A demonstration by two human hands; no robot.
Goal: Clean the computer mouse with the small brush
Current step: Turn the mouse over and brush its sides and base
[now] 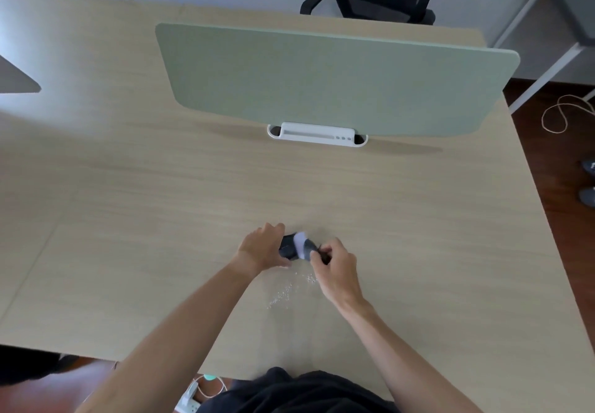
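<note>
A pale wood-grain desk (128,219) carries a rounded green panel (322,81) well beyond the hands. The left hand (262,247) curls around a dark, rounded mouse (289,248) on the desk, the right hand (335,259) pinches a small brush (317,250) against it, and fine white crumbs (283,293) lie scattered just below both.

A broad table (135,193) of pale wood grain carries everything here. Across its far half a sage-green divider panel (335,81) stands upright, seated in a white bracket (317,134) that rests on the tabletop. Near the front middle of the surface a dark computer mouse (291,247) with a pale band sits on the wood, held between two hands. Just in front of it, a loose scatter of small white crumbs (286,293) lies on the bare wood, trailing toward the near edge.
</note>
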